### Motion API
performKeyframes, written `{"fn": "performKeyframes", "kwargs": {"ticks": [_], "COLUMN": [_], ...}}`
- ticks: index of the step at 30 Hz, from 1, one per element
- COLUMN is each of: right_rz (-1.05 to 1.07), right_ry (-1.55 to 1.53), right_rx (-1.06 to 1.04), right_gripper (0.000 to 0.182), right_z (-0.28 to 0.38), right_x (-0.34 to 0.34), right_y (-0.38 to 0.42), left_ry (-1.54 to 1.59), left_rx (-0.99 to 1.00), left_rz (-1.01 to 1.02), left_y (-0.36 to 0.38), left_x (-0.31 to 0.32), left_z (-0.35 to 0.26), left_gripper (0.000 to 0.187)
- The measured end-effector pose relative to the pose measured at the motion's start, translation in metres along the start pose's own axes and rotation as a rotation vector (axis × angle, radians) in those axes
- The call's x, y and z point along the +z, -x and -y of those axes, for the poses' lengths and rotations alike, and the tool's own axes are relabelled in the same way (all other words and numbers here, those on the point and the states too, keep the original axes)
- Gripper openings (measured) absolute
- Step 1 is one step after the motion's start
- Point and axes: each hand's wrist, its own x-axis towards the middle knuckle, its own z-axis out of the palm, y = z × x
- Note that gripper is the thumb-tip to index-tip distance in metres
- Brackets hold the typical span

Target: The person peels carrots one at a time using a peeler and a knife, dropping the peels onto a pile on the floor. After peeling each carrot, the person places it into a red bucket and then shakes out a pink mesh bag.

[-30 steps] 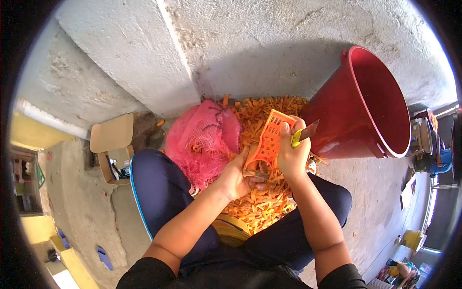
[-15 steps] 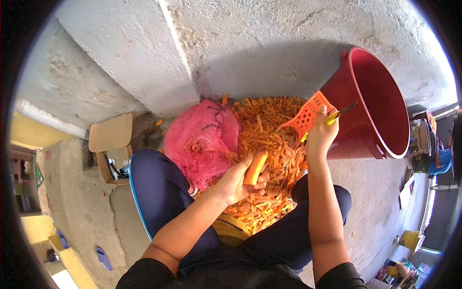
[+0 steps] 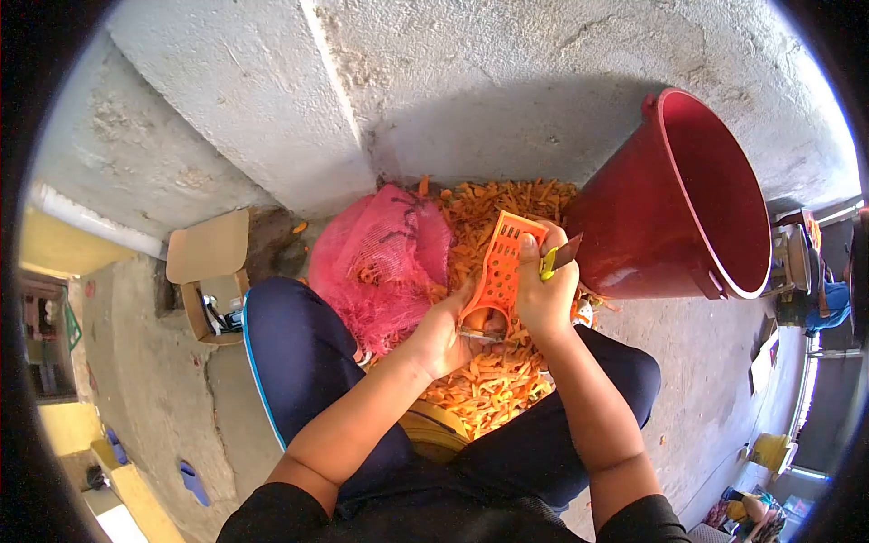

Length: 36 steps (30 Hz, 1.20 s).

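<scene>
My right hand [image 3: 546, 299] is closed around an orange plastic peeler [image 3: 509, 267] with a perforated handle. The same hand also grips a small knife [image 3: 563, 255] with a yellow handle, its blade pointing right. My left hand [image 3: 441, 337] is closed around a carrot, now largely hidden behind the peeler's head. The peeler's blade end lies over the carrot, close to the left fingers. Beneath both hands spreads a heap of orange peelings [image 3: 493, 385]. To the left of the heap sits a pink mesh sack [image 3: 385, 258], touching the peelings.
A large dark red bucket [image 3: 638, 213] lies tilted at the right, its mouth facing right. An open cardboard box [image 3: 208, 294] with small items stands at the left. A rough whitish wall [image 3: 471, 81] closes off the far side. A blue slipper [image 3: 193, 482] lies on the floor.
My right hand has swung down and left, bringing the peeler from beside the bucket onto the carrot. My left hand stays nearly in place, and the carrot is now mostly covered.
</scene>
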Motion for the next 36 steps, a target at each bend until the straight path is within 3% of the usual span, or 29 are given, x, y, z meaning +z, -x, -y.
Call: {"fn": "performKeyframes", "kwargs": {"ticks": [8, 10, 12, 14, 17, 20, 26, 29, 32, 33, 36], "right_rz": [-0.086, -0.173, -0.225, -0.315, -0.266, -0.179, -0.023, -0.087, -0.306, -0.331, -0.375], "right_ry": [0.11, 0.133, 0.1, 0.071, -0.018, -0.088, -0.036, 0.125, 0.104, 0.078, 0.06], "right_rx": [0.131, 0.16, 0.031, 0.12, 0.086, 0.048, 0.084, 0.059, 0.068, 0.106, 0.113], "right_gripper": [0.018, 0.017, 0.016, 0.017, 0.018, 0.019, 0.018, 0.014, 0.011, 0.013, 0.015], "right_z": [-0.001, -0.006, -0.009, -0.013, -0.012, 0.0, 0.002, 0.002, -0.016, -0.022, -0.025], "right_x": [-0.009, -0.017, -0.022, -0.028, -0.031, -0.022, -0.004, -0.002, -0.012, -0.021, -0.029], "right_y": [-0.012, -0.027, -0.034, -0.041, -0.041, -0.026, -0.003, -0.006, -0.029, -0.04, -0.05], "left_ry": [-0.227, -0.406, -0.495, -0.492, -0.337, -0.164, 0.013, -0.216, -0.289, -0.299, -0.425], "left_rx": [0.12, 0.139, 0.143, 0.129, 0.097, -0.065, -0.094, -0.061, -0.082, -0.065, -0.015], "left_rz": [-0.123, -0.116, -0.065, 0.029, -0.267, -0.089, 0.004, -0.229, -0.067, 0.071, 0.089], "left_y": [-0.002, 0.005, 0.006, 0.007, 0.011, 0.007, 0.011, 0.012, 0.012, 0.013, 0.014], "left_x": [0.008, 0.001, -0.006, -0.005, 0.017, 0.0, 0.014, 0.031, 0.014, 0.012, 0.014], "left_z": [-0.002, 0.004, 0.007, 0.006, 0.003, -0.003, -0.007, -0.005, 0.0, 0.003, 0.004], "left_gripper": [0.037, 0.037, 0.038, 0.039, 0.039, 0.042, 0.055, 0.055, 0.051, 0.046, 0.044]}}
